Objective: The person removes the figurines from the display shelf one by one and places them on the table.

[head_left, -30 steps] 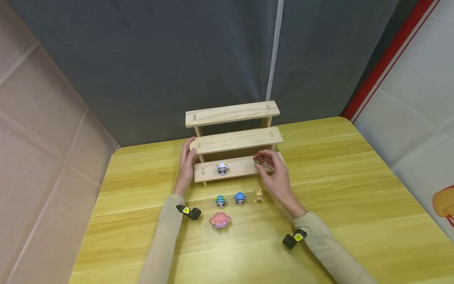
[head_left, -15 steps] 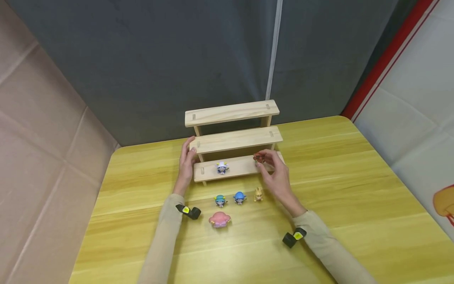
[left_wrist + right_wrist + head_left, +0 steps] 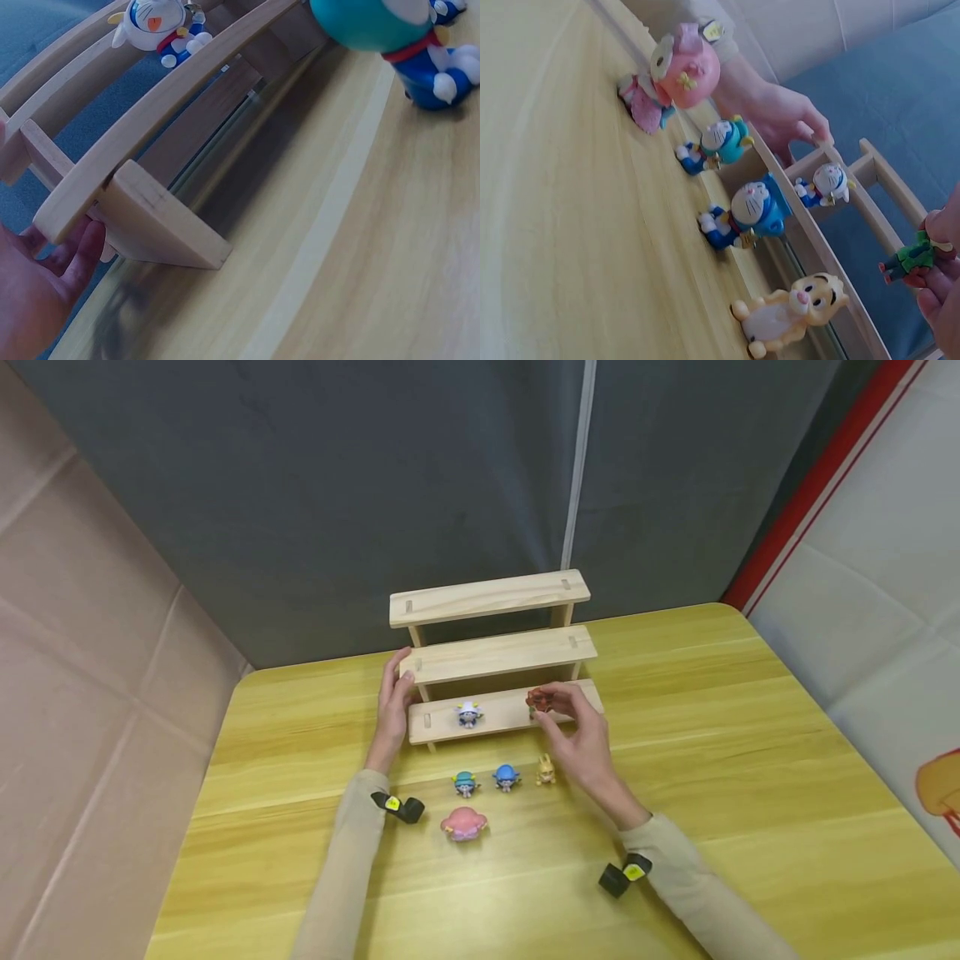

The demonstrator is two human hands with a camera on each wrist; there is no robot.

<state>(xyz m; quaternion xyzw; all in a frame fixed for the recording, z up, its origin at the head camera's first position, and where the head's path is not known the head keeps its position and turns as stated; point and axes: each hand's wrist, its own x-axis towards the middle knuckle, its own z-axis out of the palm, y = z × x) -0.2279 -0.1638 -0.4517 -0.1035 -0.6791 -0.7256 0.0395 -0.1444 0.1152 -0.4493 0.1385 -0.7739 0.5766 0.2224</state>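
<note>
My left hand (image 3: pixel 391 714) grips the left end of a three-tier wooden display stand (image 3: pixel 498 657), with its fingers around the side in the left wrist view. My right hand (image 3: pixel 583 735) pinches a small red figurine (image 3: pixel 537 701) between thumb and fingers, over the right part of the lowest tier. The right wrist view shows this figurine's green clothing (image 3: pixel 915 255); whether its feet touch the board I cannot tell. On that tier, left of centre, sits a white-hooded Doraemon figurine (image 3: pixel 468 715).
In front of the stand are a teal-hooded figurine (image 3: pixel 465 784), a blue-hooded figurine (image 3: pixel 506 777) and a yellow chipmunk-like figurine (image 3: pixel 545 770). Nearer lies a pink-headed figurine (image 3: pixel 464 824). A dark curtain (image 3: pixel 337 510) hangs behind the wooden table (image 3: pixel 712 735).
My right hand has shifted slightly left along the lowest tier with the red figurine, which now shows more clearly. The left hand keeps its place on the stand.
</note>
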